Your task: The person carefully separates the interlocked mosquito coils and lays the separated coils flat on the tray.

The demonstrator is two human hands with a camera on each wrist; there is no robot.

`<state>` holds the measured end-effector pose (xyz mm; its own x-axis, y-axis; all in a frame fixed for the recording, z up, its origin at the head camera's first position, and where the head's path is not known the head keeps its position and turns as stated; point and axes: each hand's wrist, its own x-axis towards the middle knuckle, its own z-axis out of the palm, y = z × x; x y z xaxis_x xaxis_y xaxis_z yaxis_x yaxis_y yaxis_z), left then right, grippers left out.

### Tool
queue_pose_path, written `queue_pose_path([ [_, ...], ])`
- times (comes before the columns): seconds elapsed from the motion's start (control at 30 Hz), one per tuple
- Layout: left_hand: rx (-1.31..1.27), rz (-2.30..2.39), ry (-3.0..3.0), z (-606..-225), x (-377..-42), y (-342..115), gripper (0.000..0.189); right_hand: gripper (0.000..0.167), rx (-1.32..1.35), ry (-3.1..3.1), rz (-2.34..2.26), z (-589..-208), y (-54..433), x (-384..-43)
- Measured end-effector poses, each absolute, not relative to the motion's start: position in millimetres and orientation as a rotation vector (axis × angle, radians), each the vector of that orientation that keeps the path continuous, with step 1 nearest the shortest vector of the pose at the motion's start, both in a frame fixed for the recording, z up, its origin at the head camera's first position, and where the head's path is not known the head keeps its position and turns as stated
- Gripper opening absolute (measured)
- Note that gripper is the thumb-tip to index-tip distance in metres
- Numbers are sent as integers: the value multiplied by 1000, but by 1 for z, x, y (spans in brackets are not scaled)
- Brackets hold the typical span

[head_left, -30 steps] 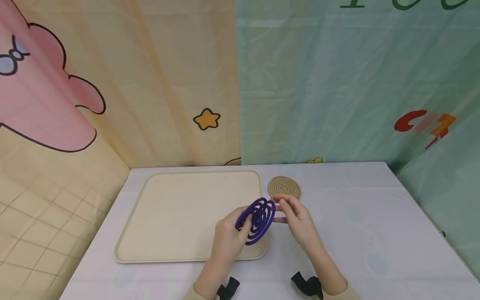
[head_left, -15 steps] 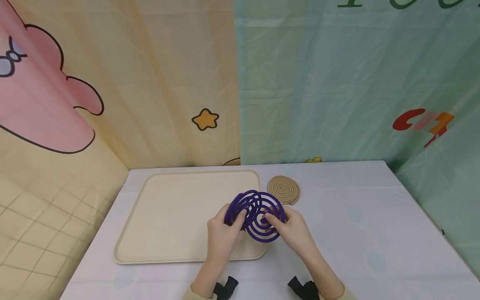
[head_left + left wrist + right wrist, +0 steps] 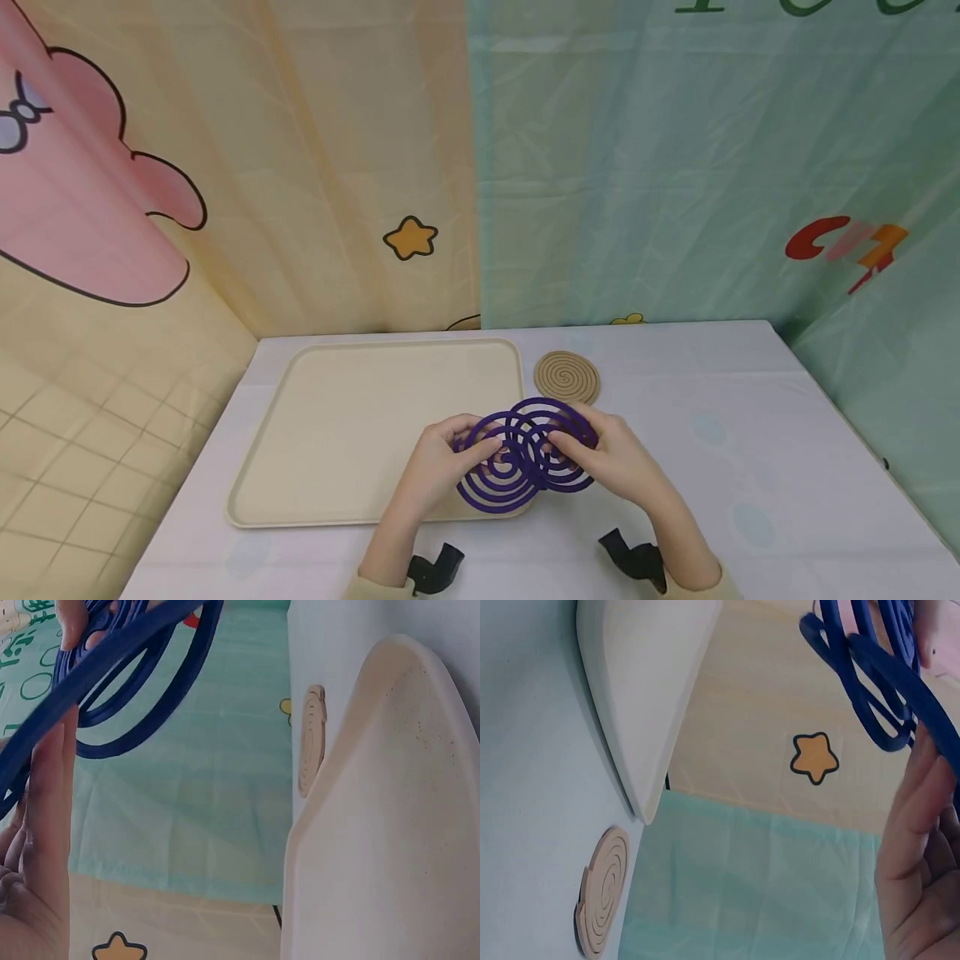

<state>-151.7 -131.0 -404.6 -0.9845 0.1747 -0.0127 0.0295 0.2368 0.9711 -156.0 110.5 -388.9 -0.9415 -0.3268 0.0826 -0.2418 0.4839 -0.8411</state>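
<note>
Two purple spiral mosquito coils overlap in the middle of the head view, above the tray's front right corner. My left hand (image 3: 438, 458) pinches the left coil (image 3: 498, 509), thumb on its near side. The right coil (image 3: 543, 402) is pinched by my right hand (image 3: 621, 458), also with the thumb in front. Their loops cross between the hands; whether they are still interlocked I cannot tell. Purple strands (image 3: 139, 741) cross the left hand (image 3: 49, 817) in the left wrist view. In the right wrist view, purple strands (image 3: 922, 697) pass in front of the right fingers (image 3: 907, 840).
A beige rectangular tray (image 3: 360, 433) lies on the left of the white-covered table (image 3: 750, 433). Beyond my right hand, a tan spiral coil (image 3: 567, 377) lies flat beside the tray's right edge. Patterned curtains (image 3: 637, 167) hang behind the table.
My right hand has come onto the purple coils and pinched one. The coils have spread from a tilted stack into two side-by-side overlapping spirals, and the hands have moved apart.
</note>
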Motion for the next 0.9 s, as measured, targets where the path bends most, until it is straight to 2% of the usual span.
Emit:
queue_pose_path([
  [0.07, 253, 1804, 2459, -403, -148, -128, 20, 36, -574, 2598, -1413, -389, 116, -158],
  [0.13, 336, 1728, 2557, -402, -144, -125, 18, 32, -615, 2574, -1372, -390, 118, -161],
  [0.33, 522, 1585, 2674, -403, -141, -121, 16, 11, -662, 2631, -1361, -395, 112, -163],
  [0.6, 389, 1663, 2702, -404, -145, -122, 23, 15, -487, 2735, -1401, -395, 102, -160],
  [0.9, 145, 1799, 2604, -396, -142, -118, 19, 15, -328, 2731, -1423, -388, 100, -157],
])
